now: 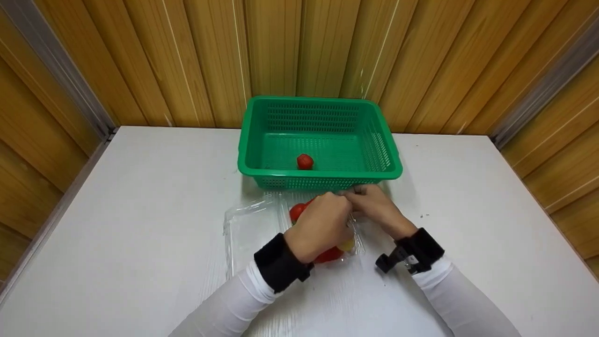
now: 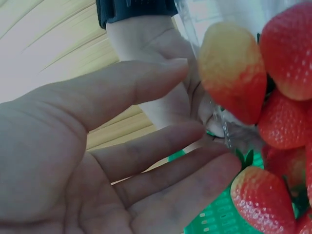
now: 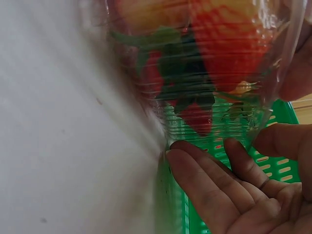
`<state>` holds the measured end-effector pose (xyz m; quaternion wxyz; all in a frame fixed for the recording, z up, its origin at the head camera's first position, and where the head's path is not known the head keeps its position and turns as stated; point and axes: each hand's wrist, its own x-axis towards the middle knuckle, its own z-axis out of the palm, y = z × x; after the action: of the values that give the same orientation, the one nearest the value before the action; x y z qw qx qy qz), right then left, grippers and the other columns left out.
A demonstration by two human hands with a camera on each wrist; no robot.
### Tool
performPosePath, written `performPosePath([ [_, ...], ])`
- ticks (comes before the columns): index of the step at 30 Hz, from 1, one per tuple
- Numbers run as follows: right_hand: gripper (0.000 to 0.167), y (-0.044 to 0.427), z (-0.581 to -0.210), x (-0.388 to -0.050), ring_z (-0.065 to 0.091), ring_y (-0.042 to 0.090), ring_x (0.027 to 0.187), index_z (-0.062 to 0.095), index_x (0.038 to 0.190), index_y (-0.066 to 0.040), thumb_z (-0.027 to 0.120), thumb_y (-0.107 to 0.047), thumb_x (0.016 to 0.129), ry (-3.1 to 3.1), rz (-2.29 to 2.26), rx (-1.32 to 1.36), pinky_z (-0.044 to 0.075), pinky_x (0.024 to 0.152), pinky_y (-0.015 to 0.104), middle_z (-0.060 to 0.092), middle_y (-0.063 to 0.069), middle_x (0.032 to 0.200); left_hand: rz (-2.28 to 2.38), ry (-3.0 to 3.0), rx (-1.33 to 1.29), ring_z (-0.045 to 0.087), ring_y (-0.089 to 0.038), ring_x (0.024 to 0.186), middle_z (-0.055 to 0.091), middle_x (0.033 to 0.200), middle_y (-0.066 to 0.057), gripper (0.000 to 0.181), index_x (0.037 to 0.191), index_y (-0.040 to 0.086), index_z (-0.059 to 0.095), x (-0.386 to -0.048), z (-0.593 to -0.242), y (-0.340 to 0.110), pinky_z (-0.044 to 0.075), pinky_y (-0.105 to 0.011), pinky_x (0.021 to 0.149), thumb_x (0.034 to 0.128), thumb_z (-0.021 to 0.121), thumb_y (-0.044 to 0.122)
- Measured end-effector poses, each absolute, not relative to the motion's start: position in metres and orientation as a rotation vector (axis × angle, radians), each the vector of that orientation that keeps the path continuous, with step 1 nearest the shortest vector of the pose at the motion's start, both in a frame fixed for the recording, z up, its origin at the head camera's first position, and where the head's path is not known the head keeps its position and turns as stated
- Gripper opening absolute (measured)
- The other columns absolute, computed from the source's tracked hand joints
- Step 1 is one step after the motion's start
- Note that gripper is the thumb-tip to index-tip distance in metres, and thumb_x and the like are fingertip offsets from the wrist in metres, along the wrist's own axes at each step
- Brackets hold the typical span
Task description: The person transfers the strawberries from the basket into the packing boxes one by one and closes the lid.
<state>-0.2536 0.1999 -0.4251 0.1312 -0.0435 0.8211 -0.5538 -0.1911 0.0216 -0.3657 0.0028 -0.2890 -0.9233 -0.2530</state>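
A clear plastic clamshell box [image 1: 358,243] holds several red and yellowish strawberries [image 2: 233,70], with its transparent lid [image 1: 252,229] folded out to the left. My left hand [image 1: 323,224] is over the box. In the left wrist view its thumb and fingers are apart, with one fingertip beside the green leaves of a strawberry [image 2: 261,197]. At the box's far right corner is my right hand [image 1: 374,206]. Its thumb and fingers hold the box's end wall in the right wrist view, fingertips low against the ribbed plastic.
Just beyond the box stands a green perforated basket [image 1: 323,174] with a single strawberry [image 1: 305,162] inside. Both rest on a white table [image 1: 140,224], in front of wood-look panels [image 1: 271,47]. A black wrist camera [image 1: 386,263] sticks out from the right wrist.
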Motion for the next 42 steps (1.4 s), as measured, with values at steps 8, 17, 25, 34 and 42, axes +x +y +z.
performPosePath([
  [8,0.028,0.2,-0.426,-0.254,0.071,0.02,0.09,0.069,0.111,0.0,0.069,-0.027,0.101,2.373,-1.617,-0.153,0.058,0.081,0.035,0.073,0.009,0.103,-0.855,-2.84,-0.897,0.047,-0.012,0.062,0.043,0.061,0.009,0.022,0.07,0.01,0.066,-0.198,-0.356,0.014,0.037,-0.025,0.055,0.0839,0.081,0.003],
  [17,0.022,0.201,-0.426,-0.255,0.072,0.015,0.087,0.071,0.097,-0.002,0.068,-0.023,0.103,2.354,-1.615,-0.117,0.059,0.079,0.031,0.076,0.006,0.102,-0.92,-2.846,-0.824,0.039,-0.013,0.064,0.03,0.062,0.008,0.037,0.063,0.012,0.053,-0.207,-0.342,0.006,0.029,-0.026,0.056,0.0864,0.08,0.004],
  [25,0.021,0.202,-0.427,-0.255,0.072,0.017,0.085,0.072,0.098,-0.002,0.068,-0.022,0.103,2.327,-1.636,-0.112,0.058,0.076,0.029,0.075,0.004,0.094,-0.938,-2.816,-0.788,0.041,-0.012,0.064,0.038,0.064,0.005,0.027,0.068,0.007,0.063,-0.214,-0.331,-0.001,0.035,-0.024,0.056,0.0891,0.08,0.006],
  [34,0.021,0.203,-0.427,-0.255,0.065,0.014,0.081,0.069,0.094,-0.004,0.064,-0.021,0.104,2.354,-1.614,-0.137,0.056,0.074,0.029,0.069,0.002,0.087,-0.982,-2.836,-0.709,0.072,-0.025,0.108,0.077,0.117,-0.014,0.033,0.121,-0.001,0.078,-0.222,-0.321,-0.011,0.058,-0.037,0.092,0.0927,0.082,0.015],
  [42,0.028,0.203,-0.428,-0.254,0.071,0.021,0.088,0.071,0.113,0.004,0.066,-0.022,0.104,2.357,-1.645,-0.155,0.059,0.079,0.031,0.075,0.011,0.101,-0.983,-2.775,-0.643,0.072,-0.026,0.109,0.075,0.122,-0.017,0.033,0.123,-0.003,0.077,-0.236,-0.317,-0.02,0.058,-0.039,0.091,0.0942,0.079,0.013],
])
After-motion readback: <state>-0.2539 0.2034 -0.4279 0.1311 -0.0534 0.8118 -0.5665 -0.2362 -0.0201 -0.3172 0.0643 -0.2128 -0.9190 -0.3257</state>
